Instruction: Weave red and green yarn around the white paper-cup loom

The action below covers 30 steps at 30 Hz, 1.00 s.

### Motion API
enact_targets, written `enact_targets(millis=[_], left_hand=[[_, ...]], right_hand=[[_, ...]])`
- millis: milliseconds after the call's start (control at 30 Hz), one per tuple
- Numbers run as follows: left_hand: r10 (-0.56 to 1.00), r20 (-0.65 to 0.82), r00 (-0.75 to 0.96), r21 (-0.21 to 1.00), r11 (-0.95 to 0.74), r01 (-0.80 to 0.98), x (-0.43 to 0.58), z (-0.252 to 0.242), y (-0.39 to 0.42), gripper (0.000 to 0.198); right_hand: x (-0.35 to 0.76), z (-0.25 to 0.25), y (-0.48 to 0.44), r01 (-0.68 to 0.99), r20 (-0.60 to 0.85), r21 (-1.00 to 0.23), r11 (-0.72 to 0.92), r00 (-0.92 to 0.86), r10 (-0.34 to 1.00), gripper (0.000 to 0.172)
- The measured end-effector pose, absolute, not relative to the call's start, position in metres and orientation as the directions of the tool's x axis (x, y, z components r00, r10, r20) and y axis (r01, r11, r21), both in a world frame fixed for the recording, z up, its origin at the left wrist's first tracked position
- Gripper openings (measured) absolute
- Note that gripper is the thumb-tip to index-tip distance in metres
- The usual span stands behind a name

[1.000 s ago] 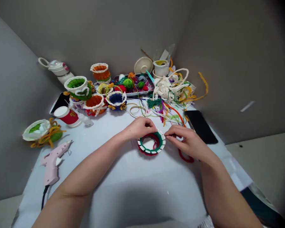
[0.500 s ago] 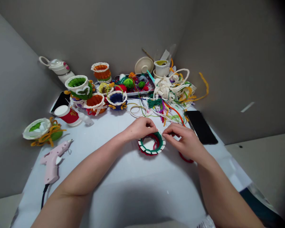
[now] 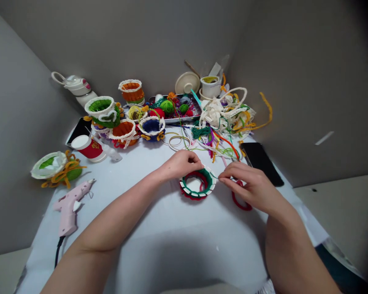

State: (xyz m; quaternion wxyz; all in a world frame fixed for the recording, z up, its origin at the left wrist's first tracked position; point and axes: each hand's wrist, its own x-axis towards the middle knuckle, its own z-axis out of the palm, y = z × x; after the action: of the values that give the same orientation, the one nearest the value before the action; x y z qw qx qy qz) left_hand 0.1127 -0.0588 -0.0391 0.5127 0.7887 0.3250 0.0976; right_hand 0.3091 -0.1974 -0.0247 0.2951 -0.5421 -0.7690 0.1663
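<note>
A small round basket [image 3: 209, 185] with white slats, woven with green and red yarn, stands upright on the white table in front of me. My left hand [image 3: 186, 163] pinches its far left rim between thumb and fingers. To the right of the rim, my right hand [image 3: 248, 183] is closed on a dark green yarn strand [image 3: 215, 176] that stretches to the basket. Below my right fingers a loop of thick red yarn [image 3: 241, 202] lies on the table.
A pink glue gun [image 3: 70, 206] lies left. Several finished woven baskets [image 3: 122, 130] stand at the back left, near a red-and-white cup [image 3: 90, 149]. Behind are a tray of yarn balls [image 3: 178, 119] and a heap of lace and yarn [image 3: 223, 114]. A black phone [image 3: 262, 163] lies right.
My right hand has moved right and slightly toward me, away from the rim, drawing the green strand out straight. My left hand stays on the rim.
</note>
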Motion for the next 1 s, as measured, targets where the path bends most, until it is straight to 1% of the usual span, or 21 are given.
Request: enact_targets(millis=[167, 333, 433, 500, 633, 733, 900, 1000], left_hand=[[0.612, -0.196, 0.766, 0.875, -0.243, 0.418, 0.113, -0.038, -0.059, 0.024], [0.569, -0.224, 0.791, 0.84, -0.298, 0.453, 0.108, -0.032, -0.055, 0.021], [0.517, -0.258, 0.816, 0.813, -0.34, 0.473, 0.103, -0.026, -0.051, 0.019], [0.498, -0.264, 0.826, 0.819, -0.337, 0.465, 0.101, -0.023, -0.051, 0.02], [0.493, -0.197, 0.848, 0.877, -0.298, 0.377, 0.106, -0.02, -0.058, 0.028], [0.476, -0.159, 0.865, 0.888, -0.314, 0.336, 0.112, -0.025, -0.063, 0.027], [0.551, -0.178, 0.815, 0.87, -0.299, 0.392, 0.113, -0.034, -0.062, 0.024], [0.579, -0.187, 0.794, 0.868, -0.281, 0.409, 0.113, -0.034, -0.06, 0.024]], right_hand=[[0.313, -0.03, -0.193, 0.738, 0.171, -0.606, 0.296, -0.243, 0.955, 0.018], [0.308, -0.039, -0.186, 0.718, 0.112, -0.636, 0.282, -0.276, 0.955, 0.017], [0.303, -0.044, -0.183, 0.699, 0.113, -0.66, 0.276, -0.27, 0.956, 0.016], [0.3, -0.047, -0.181, 0.692, 0.121, -0.669, 0.27, -0.257, 0.959, 0.016], [0.296, -0.052, -0.179, 0.686, 0.134, -0.68, 0.257, -0.229, 0.964, 0.016], [0.296, -0.053, -0.179, 0.674, 0.144, -0.692, 0.258, -0.221, 0.965, 0.016], [0.302, -0.046, -0.182, 0.675, 0.132, -0.691, 0.26, -0.235, 0.963, 0.015], [0.306, -0.039, -0.186, 0.681, 0.178, -0.669, 0.298, -0.242, 0.954, 0.015]])
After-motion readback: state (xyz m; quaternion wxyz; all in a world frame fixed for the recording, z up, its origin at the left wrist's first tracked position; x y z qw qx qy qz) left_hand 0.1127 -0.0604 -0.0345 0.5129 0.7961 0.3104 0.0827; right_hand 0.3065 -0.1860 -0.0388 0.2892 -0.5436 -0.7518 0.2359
